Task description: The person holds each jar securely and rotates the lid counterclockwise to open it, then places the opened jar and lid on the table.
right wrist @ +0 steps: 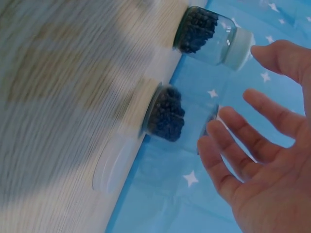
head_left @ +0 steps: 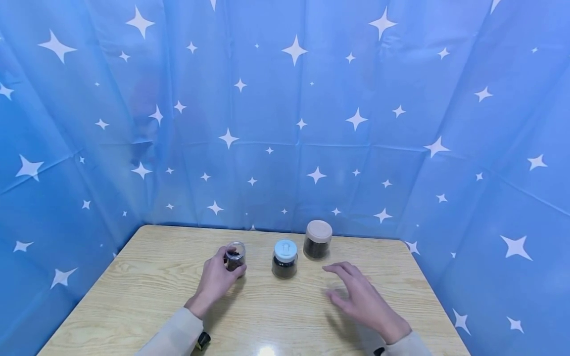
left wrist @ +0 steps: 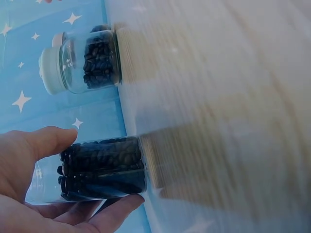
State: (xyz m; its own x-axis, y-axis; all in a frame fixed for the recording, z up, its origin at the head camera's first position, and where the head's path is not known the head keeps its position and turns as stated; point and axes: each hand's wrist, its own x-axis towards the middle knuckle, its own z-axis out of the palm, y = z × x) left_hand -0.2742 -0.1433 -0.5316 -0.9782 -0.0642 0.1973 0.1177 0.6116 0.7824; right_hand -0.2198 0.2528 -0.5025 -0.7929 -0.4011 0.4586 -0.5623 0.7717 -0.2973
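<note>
My left hand (head_left: 215, 279) grips a clear glass jar (head_left: 236, 262) of dark beans, thumb on one side and fingers round the other. No lid shows on its mouth in the head view. To its right stands a bean jar with a pale blue lid (head_left: 285, 250). Farther back and right is another bean jar with a beige-pink lid (head_left: 319, 231). Over the table on the right, my right hand (head_left: 358, 299) holds nothing, its fingers loosely bent and spread. In the right wrist view, those fingers overlap the top of the farther jar (right wrist: 165, 114).
The wooden table (head_left: 147, 277) ends at a blue star-patterned curtain (head_left: 276, 99). A whitish round-edged piece (right wrist: 112, 162) lies on the table in the right wrist view. A small black item (head_left: 203, 340) shows by the left sleeve.
</note>
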